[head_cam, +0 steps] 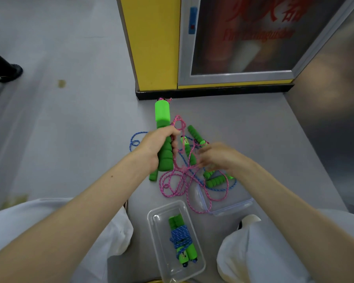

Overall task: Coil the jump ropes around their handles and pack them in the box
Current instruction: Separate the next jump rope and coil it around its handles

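Note:
My left hand (158, 145) grips a pair of green foam handles (163, 117), held upright above the floor. A pink rope (182, 180) runs from them down into loose loops on the floor. My right hand (217, 158) is blurred and pinches the pink rope near the handles. A clear plastic box (198, 260) lies between my knees and holds one coiled rope (181, 237), blue cord wound round green handles. More green handles (215, 180) and a loose blue rope (135, 139) lie tangled under my hands.
The box's clear lid (233, 207) with blue clips lies right of the box, partly under the pink rope. A yellow pillar (151, 48) and a fire extinguisher cabinet (243, 37) stand just beyond the ropes. Grey floor stretches left. My knees in white flank the box.

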Demonstrator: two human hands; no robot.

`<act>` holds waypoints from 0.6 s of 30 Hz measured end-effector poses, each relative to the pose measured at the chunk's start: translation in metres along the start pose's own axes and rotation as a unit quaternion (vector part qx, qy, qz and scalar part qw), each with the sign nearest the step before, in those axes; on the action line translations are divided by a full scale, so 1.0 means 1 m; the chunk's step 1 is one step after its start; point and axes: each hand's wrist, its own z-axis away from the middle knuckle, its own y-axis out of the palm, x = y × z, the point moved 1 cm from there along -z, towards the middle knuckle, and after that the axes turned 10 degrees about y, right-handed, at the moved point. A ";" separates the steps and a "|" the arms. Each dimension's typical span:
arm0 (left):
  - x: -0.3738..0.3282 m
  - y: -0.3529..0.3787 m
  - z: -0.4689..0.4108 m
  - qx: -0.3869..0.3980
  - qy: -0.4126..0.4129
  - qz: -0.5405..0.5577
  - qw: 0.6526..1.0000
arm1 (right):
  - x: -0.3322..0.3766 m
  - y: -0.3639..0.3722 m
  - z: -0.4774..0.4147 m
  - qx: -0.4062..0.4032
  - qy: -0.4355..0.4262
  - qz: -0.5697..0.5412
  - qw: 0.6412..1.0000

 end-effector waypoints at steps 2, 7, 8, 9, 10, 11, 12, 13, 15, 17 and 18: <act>-0.004 0.002 0.001 0.032 -0.017 0.060 0.998 | -0.001 0.010 0.004 0.067 -0.048 0.095 0.992; -0.013 -0.004 0.005 0.041 -0.004 0.078 0.996 | -0.004 0.015 0.011 0.154 -0.069 0.259 0.951; -0.016 -0.008 0.004 0.025 0.009 0.067 0.997 | -0.007 0.015 0.008 0.124 -0.063 0.306 0.942; -0.019 -0.012 0.004 0.005 0.026 0.057 0.998 | -0.011 0.013 0.002 0.076 -0.061 0.363 0.927; -0.023 -0.017 0.003 -0.022 0.049 0.035 0.998 | -0.016 0.010 -0.004 0.020 -0.056 0.412 0.909; -0.028 -0.023 0.002 -0.053 0.079 -0.003 0.995 | -0.021 0.007 -0.011 -0.031 -0.039 0.439 0.897; -0.031 -0.029 0.002 -0.087 0.115 -0.056 0.988 | -0.025 0.004 -0.016 -0.075 -0.025 0.445 0.892; -0.034 -0.035 0.000 -0.121 0.152 -0.107 0.975 | -0.027 0.002 -0.019 -0.107 -0.011 0.428 0.898; -0.034 -0.044 -0.001 -0.163 0.200 -0.186 0.948 | -0.027 -0.003 -0.019 -0.165 -0.001 0.369 0.915; -0.028 -0.050 -0.002 -0.179 0.194 -0.288 0.921 | -0.023 -0.006 -0.016 -0.229 -0.029 0.329 0.916; -0.025 -0.051 -0.001 -0.189 0.178 -0.367 0.893 | -0.019 -0.007 -0.013 -0.258 -0.056 0.316 0.911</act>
